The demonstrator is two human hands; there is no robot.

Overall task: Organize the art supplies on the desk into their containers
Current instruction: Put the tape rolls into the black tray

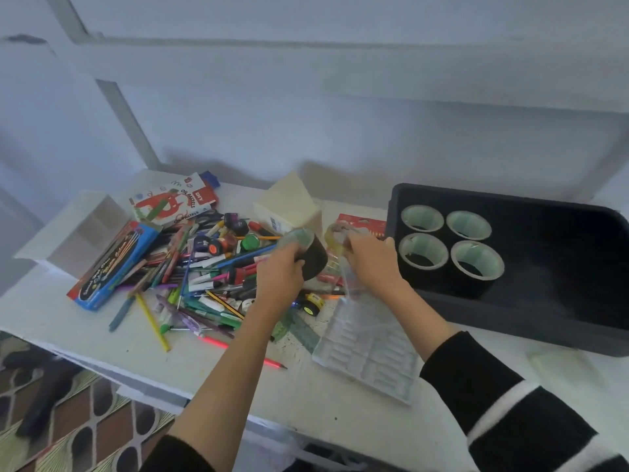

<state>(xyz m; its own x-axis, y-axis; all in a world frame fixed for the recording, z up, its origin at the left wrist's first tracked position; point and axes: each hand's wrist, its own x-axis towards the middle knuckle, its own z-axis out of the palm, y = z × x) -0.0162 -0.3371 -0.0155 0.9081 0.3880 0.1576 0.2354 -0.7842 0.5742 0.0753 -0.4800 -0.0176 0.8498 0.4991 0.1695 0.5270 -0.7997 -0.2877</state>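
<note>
1. The left hand [277, 279] had its fingers curled round a black tape roll [311, 258]. It held the roll just above the right edge of the pile of pens and markers [204, 277] on the white desk [102, 338].
2. The right hand [372, 262] was close beside it. Its fingers pinched the rim of a yellowish clear tape roll [335, 238], though blur hid exactly how they lay.
3. Four matching black rolls [474, 255] stood on end, two by two, in the left part of the black bin [476, 194] to the right. The bin therefore looked like the home for the held roll.
4. Handling, as a judgement: a full roll of that kind was probably fairly heavy for its size and stiff, with nothing fragile about it. The smooth outer wrap could slip, so a grip across the outer wall, or a thumb hooked into the pale core, seemed safest.
5. The clear roll looked thinner and lighter, so a pinch on its ring would likely be enough.
6. A clear plastic palette [367, 356] lay under the right forearm and could be knocked when the hand moved away.
</note>
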